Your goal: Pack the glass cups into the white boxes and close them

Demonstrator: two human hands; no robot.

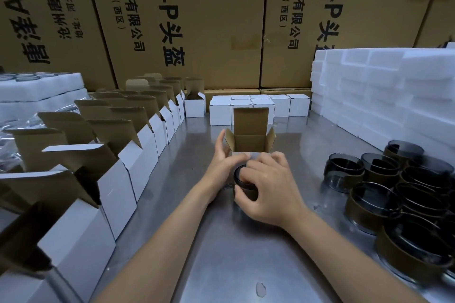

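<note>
Right now, big picture first: brown cartons [209, 19] wall off twelve o'clock, a foam stack [384, 96] fills two o'clock, and a long row of open boxes [138, 155] runs along nine to eleven on the steel table [221, 253]. Sealed boxes [278, 106] sit at twelve, behind the action. At three to four o'clock, a heap of spare cups [394, 194] waits, dark glass with brown sleeves.

Dead centre, the open box [251, 140] stands with lid and side flaps up. The left hand [221, 162] has its fingers fairly straight against the box's left side, steadying it. The right hand [266, 187] is curled round the cup [242, 179], held low just in front of the box at six o'clock of its mouth.

That cup looks rigid, smooth and breakable, probably with some weight for its size; the sleeved band seems the safest grip, since bare glass may slip. The box looks light and thin, likely to skid or buckle. Those raised flaps are the likeliest snag on the way in.
</note>
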